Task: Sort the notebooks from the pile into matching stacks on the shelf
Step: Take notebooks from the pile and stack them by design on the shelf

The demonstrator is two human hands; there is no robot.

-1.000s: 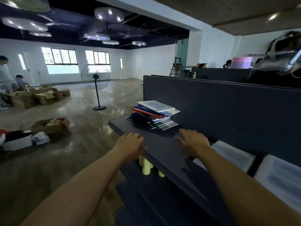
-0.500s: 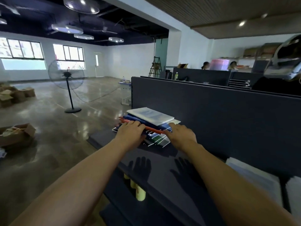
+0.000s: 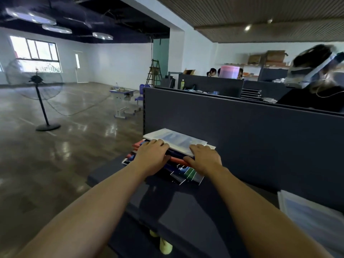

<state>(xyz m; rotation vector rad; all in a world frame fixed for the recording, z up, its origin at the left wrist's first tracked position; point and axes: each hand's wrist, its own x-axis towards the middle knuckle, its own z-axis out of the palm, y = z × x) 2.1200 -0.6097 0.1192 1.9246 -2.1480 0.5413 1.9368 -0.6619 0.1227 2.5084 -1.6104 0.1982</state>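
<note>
Notebook pile (image 3: 167,157) lying at left end of dark shelf (image 3: 195,205), back edge against rear panel (image 3: 242,136); white-blue notebook (image 3: 176,140) topping it, red and dark covers fanning out below. Half second ago both hands were lower on pile; now left hand (image 3: 151,156) gripping left near corner, fingers curling over top notebook edge, and right hand (image 3: 203,159) pinching right near corner likewise. Bare shelf surface stretching rightward toward sorted white-blue stack (image 3: 309,216). Shelf's left edge just beside pile; open floor (image 3: 65,146) beyond.

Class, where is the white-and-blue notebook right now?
Head view, centre: the white-and-blue notebook tops the pile on the shelf, against the dark back panel.
</note>
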